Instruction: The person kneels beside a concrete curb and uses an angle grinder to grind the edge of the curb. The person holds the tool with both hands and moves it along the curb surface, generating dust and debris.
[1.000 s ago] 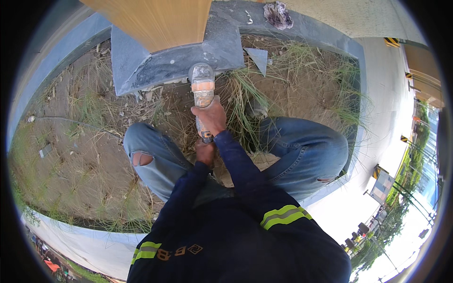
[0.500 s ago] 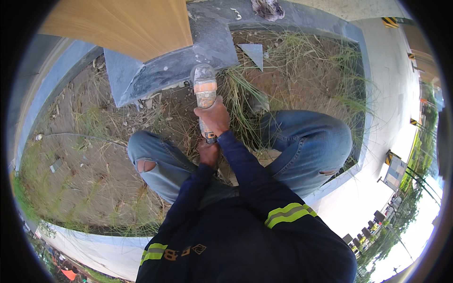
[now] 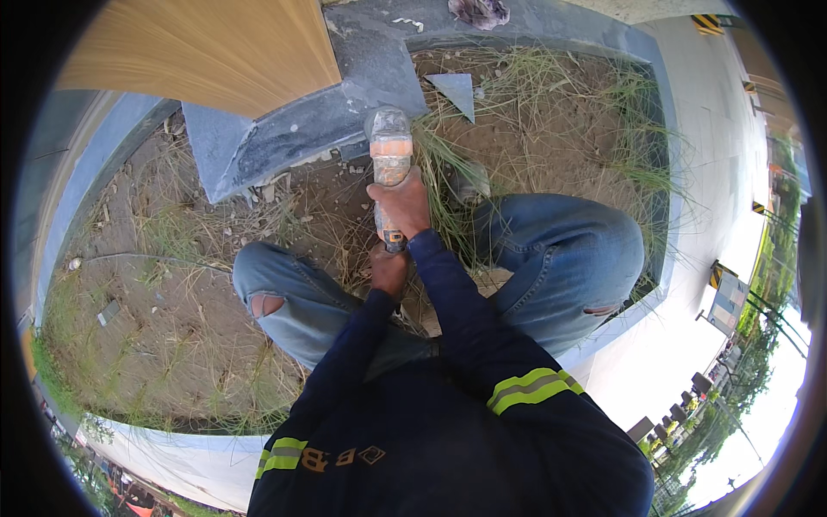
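A dusty orange and grey angle grinder (image 3: pixel 392 168) points away from me, its head at the front face of a grey slab (image 3: pixel 297 129). My right hand (image 3: pixel 403 202) is wrapped around the middle of the grinder's body. Closer to me, my left hand (image 3: pixel 389 268) grips its rear end. Whether the disc touches the slab is hidden under the grinder's head. Tall grass (image 3: pixel 439 159) stands just right of the tool.
A wood-grain panel (image 3: pixel 207 56) rises from the slab at the upper left. Beyond the slab's right corner lies a triangular grey offcut (image 3: pixel 455 93) on the soil. My bent knees flank the tool. A low grey curb (image 3: pixel 594 39) borders the grassy bed, and crumpled plastic (image 3: pixel 479 12) rests on it.
The grinder, with both hands on it, has shifted right along the slab's face toward its right corner. My grip looks the same. The whole view has tilted slightly.
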`<state>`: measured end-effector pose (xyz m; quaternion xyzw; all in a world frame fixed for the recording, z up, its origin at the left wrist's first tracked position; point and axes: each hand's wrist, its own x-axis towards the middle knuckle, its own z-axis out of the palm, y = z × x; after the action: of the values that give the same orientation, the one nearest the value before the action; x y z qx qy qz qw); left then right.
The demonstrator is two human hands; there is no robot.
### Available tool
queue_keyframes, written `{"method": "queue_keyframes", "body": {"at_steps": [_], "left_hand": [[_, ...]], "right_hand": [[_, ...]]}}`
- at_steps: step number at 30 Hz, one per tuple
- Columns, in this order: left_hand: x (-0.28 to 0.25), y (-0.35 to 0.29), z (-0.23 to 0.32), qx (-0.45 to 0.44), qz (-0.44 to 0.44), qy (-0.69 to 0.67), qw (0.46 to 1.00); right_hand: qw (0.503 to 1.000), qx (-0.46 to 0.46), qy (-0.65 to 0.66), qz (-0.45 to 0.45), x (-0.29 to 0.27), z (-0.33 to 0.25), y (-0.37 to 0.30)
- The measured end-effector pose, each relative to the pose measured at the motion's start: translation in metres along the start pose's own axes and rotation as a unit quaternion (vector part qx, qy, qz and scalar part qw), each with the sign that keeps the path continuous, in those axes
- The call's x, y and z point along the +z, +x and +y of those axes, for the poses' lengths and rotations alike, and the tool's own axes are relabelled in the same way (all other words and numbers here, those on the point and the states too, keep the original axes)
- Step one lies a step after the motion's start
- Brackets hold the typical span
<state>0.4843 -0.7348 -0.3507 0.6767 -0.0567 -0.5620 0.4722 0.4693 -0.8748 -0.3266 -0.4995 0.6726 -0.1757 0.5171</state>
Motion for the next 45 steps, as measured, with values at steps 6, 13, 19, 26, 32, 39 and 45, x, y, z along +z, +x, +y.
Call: {"method": "queue_keyframes", "body": {"at_steps": [6, 13, 19, 26, 32, 39, 45], "left_hand": [[-0.005, -0.008, -0.002, 0.004, 0.01, 0.0, 1.0], [-0.003, -0.008, 0.013, -0.003, -0.022, -0.044, 0.999], [0.005, 0.002, 0.001, 0.032, -0.027, -0.043, 0.998], [-0.009, 0.004, -0.001, -0.008, -0.014, 0.023, 1.0], [-0.004, 0.011, -0.009, 0.03, -0.019, -0.002, 0.999], [-0.011, -0.002, 0.006, -0.032, 0.0, 0.0, 0.999], [-0.008, 0.01, -0.016, 0.02, -0.016, -0.008, 1.0]], "right_hand": [[0.999, -0.013, -0.04, -0.006, 0.008, 0.003, -0.005], [1.0, -0.006, -0.012, -0.005, 0.002, -0.005, -0.003], [0.999, -0.028, 0.036, 0.009, -0.002, 0.005, 0.009], [1.0, -0.026, 0.016, 0.004, 0.006, -0.001, 0.0], [0.998, -0.034, 0.052, -0.002, 0.004, -0.002, 0.004], [0.999, 0.001, -0.027, -0.02, 0.014, 0.0, 0.0], [1.0, -0.022, 0.001, 0.0, 0.004, 0.002, 0.004]]}}
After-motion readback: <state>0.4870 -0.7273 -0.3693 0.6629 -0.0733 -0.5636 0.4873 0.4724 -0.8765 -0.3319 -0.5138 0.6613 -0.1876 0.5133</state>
